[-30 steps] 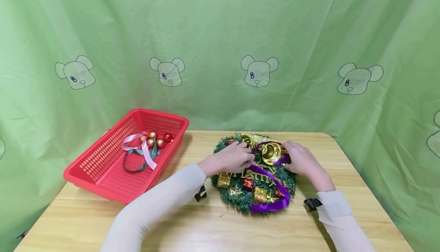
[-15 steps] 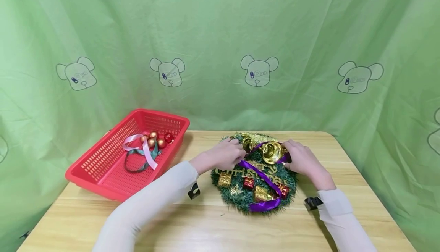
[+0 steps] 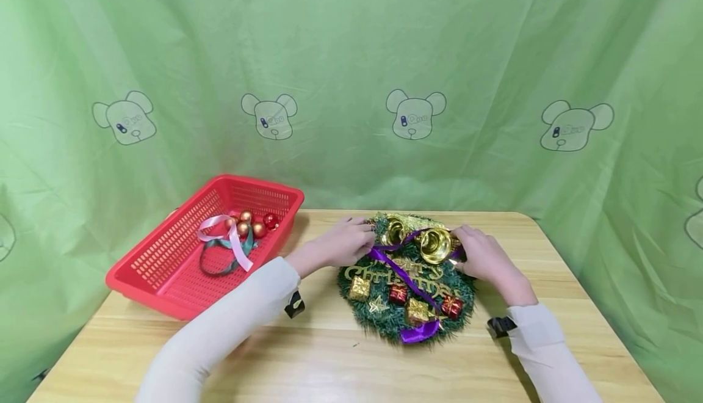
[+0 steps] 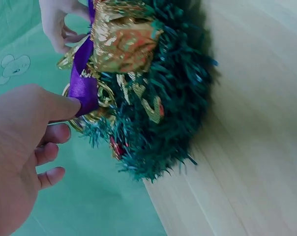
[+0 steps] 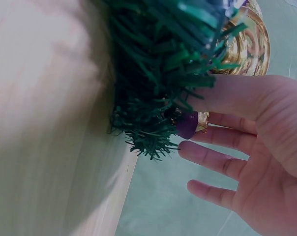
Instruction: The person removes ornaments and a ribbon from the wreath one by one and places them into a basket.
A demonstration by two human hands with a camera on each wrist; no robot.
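Observation:
A green tinsel wreath (image 3: pixel 379 272) lies on the table, trimmed with gold lettering, small foil gift boxes (image 3: pixel 359 288), a gold star (image 3: pixel 377 304) and two gold bells (image 3: pixel 436 245). A purple ribbon (image 3: pixel 403 273) runs across it, one tail reaching the near rim. At the wreath's upper left, my left hand (image 3: pixel 346 243) pinches this ribbon (image 4: pixel 83 91) between thumb and forefinger, its other fingers loosely bent. Beside the right bell, my right hand (image 3: pixel 486 259) pinches the ribbon's purple part (image 5: pixel 189 125) at the wreath's edge; its thumb tip is hidden by tinsel.
A red plastic basket (image 3: pixel 159 302) stands to the left, holding gold and red baubles (image 3: pixel 245 228), a pink ribbon (image 3: pixel 235 241) and a dark green ribbon (image 3: pixel 211 273). Green cloth (image 3: pixel 340 165) hangs behind the wooden table (image 3: pixel 395 372).
My left hand has moved left, drawing the purple ribbon with it. The loop along the wreath's lower right has straightened and its tail has shortened. My right hand has stayed in place.

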